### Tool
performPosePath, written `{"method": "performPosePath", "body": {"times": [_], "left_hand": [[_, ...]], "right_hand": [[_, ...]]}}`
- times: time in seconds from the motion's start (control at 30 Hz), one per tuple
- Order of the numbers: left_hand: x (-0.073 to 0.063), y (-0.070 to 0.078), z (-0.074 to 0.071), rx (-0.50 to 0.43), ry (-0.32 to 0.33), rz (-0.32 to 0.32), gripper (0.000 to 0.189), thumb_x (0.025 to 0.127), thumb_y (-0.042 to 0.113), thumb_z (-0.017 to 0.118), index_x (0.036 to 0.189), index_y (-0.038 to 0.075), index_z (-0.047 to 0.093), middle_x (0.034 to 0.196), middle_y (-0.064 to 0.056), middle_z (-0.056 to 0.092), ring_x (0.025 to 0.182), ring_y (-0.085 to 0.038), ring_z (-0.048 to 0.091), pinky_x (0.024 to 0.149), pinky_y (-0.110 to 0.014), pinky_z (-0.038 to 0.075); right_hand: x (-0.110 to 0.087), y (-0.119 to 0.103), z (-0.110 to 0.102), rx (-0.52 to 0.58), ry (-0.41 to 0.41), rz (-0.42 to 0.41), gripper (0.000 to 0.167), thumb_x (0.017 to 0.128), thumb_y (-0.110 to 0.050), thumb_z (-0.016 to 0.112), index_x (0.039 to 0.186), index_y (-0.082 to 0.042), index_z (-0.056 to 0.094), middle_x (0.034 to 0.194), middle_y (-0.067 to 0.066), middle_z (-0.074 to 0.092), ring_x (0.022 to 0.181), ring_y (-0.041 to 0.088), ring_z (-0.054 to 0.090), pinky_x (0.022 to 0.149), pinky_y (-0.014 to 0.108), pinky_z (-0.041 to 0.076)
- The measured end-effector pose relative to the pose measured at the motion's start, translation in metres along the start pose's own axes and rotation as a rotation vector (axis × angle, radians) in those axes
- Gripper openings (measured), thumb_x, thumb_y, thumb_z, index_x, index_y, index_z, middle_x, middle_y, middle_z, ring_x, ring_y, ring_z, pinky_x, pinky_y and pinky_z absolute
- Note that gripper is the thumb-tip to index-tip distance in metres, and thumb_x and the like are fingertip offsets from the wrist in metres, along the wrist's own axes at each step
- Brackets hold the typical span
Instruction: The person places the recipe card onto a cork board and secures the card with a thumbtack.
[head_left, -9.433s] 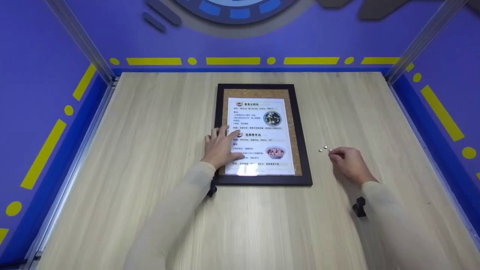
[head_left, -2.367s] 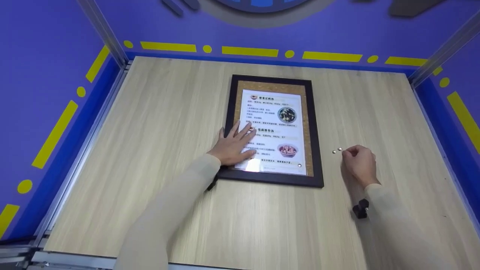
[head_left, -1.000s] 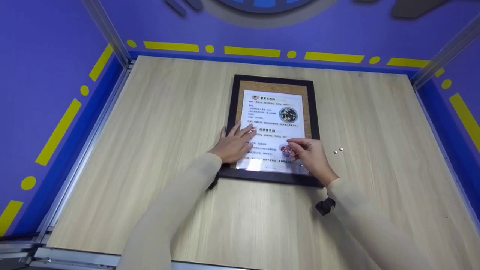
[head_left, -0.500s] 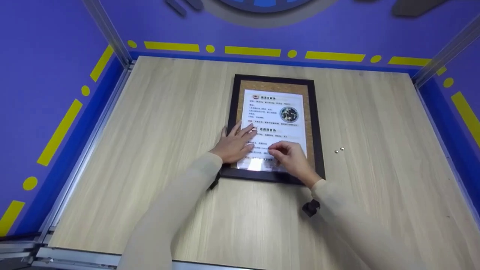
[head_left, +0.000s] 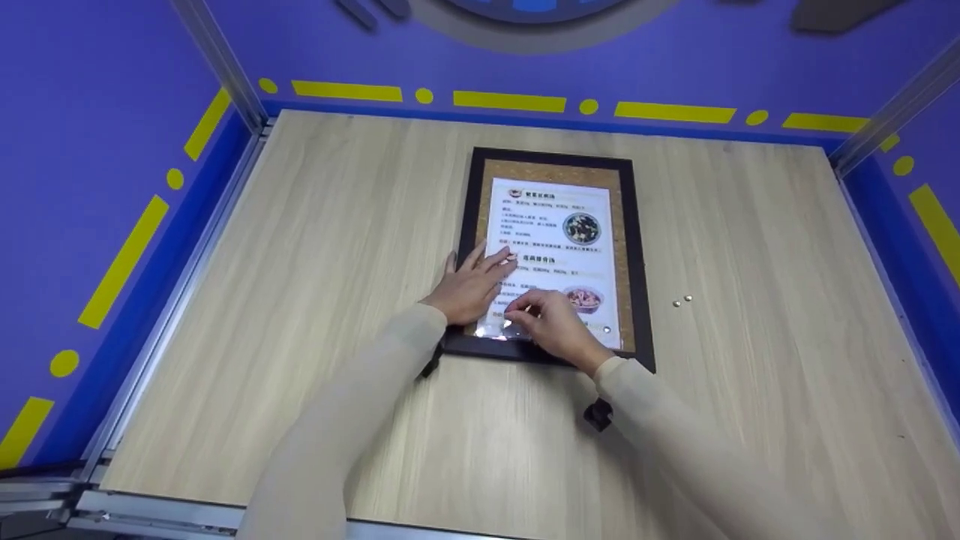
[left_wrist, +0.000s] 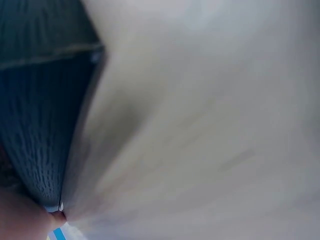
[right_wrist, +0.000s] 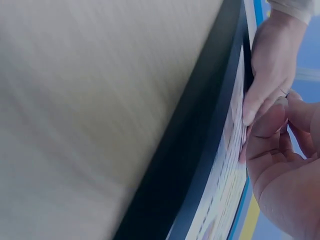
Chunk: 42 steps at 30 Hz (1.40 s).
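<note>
A black-framed corkboard (head_left: 626, 217) lies on the table with a printed recipe sheet (head_left: 536, 217) over its cork. My left hand (head_left: 465, 292) rests on the sheet's left side, fingers spread and straight. Over the lower left part of the sheet, my right hand (head_left: 556, 326) pinches a thumbtack (right_wrist: 284, 92) between thumb and forefinger; its thin pin shows in the right wrist view. Another silver thumbtack (head_left: 607, 330) sits at the sheet's lower right corner. The left wrist view catches mostly the frame's dark side (left_wrist: 45, 125) and blurred tabletop.
Two loose thumbtacks (head_left: 682, 301) lie on the wooden table (head_left: 765, 315), right of the board. Blue-purple panels (head_left: 510, 71) with yellow marks stand at the back and both sides. A metal rail (head_left: 165, 514) runs along the front left edge.
My right hand has taken a thumbtack from the table and moved left across the sheet. A tack now sits in the lower right corner, unlike the oldest frame. My left hand stays on the sheet.
</note>
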<state>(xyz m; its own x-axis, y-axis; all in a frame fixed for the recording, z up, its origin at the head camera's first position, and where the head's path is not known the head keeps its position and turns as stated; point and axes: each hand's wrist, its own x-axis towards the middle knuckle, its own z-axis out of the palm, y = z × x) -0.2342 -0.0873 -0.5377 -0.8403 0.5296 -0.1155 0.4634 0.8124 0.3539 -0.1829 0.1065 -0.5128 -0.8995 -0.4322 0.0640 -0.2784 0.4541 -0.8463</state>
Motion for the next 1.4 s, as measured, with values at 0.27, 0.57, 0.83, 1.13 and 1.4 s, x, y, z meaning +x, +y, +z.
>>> {"method": "performPosePath", "body": {"times": [0.27, 0.57, 0.83, 1.13, 1.4], "left_hand": [[-0.002, 0.0, -0.002, -0.006, 0.001, 0.008, 0.05, 0.109, 0.029, 0.033, 0.159, 0.028, 0.026, 0.165, 0.007, 0.014, 0.151, -0.029, -0.001, 0.111, -0.07, 0.005], [-0.003, 0.001, -0.002, 0.001, -0.007, -0.004, 0.051, 0.109, 0.031, 0.033, 0.159, 0.028, 0.025, 0.165, 0.008, 0.013, 0.151, -0.028, -0.002, 0.111, -0.069, 0.003], [-0.001, 0.0, 0.0, 0.007, -0.004, -0.004, 0.051, 0.109, 0.031, 0.033, 0.159, 0.029, 0.024, 0.165, 0.008, 0.012, 0.151, -0.028, -0.003, 0.111, -0.069, 0.003], [0.0, 0.0, 0.001, 0.022, -0.002, -0.002, 0.051, 0.109, 0.03, 0.032, 0.159, 0.029, 0.024, 0.165, 0.008, 0.012, 0.151, -0.028, -0.002, 0.111, -0.069, 0.004], [-0.002, 0.001, 0.0, 0.002, -0.018, 0.004, 0.052, 0.109, 0.028, 0.034, 0.159, 0.028, 0.023, 0.165, 0.007, 0.011, 0.151, -0.028, -0.004, 0.111, -0.07, 0.005]], "right_hand": [[0.011, 0.0, 0.014, -0.144, -0.066, -0.065, 0.007, 0.088, -0.005, 0.073, 0.082, -0.005, 0.076, 0.081, 0.0, 0.064, 0.078, 0.016, 0.059, 0.073, 0.032, 0.049], [0.017, -0.003, 0.023, -0.226, -0.114, -0.031, 0.008, 0.087, -0.006, 0.074, 0.079, -0.007, 0.076, 0.075, -0.001, 0.065, 0.075, 0.016, 0.06, 0.075, 0.036, 0.051], [0.021, -0.008, 0.024, -0.261, -0.104, -0.022, 0.013, 0.086, -0.007, 0.074, 0.073, -0.007, 0.074, 0.067, -0.003, 0.065, 0.068, 0.015, 0.06, 0.07, 0.035, 0.051], [0.026, -0.014, 0.024, -0.232, -0.124, 0.106, 0.021, 0.084, -0.008, 0.074, 0.064, -0.008, 0.069, 0.055, -0.008, 0.056, 0.051, 0.008, 0.05, 0.053, 0.025, 0.042], [0.028, -0.016, 0.028, -0.225, -0.124, 0.142, 0.021, 0.08, -0.005, 0.076, 0.062, -0.007, 0.066, 0.053, -0.01, 0.052, 0.05, 0.007, 0.048, 0.051, 0.024, 0.038]]}}
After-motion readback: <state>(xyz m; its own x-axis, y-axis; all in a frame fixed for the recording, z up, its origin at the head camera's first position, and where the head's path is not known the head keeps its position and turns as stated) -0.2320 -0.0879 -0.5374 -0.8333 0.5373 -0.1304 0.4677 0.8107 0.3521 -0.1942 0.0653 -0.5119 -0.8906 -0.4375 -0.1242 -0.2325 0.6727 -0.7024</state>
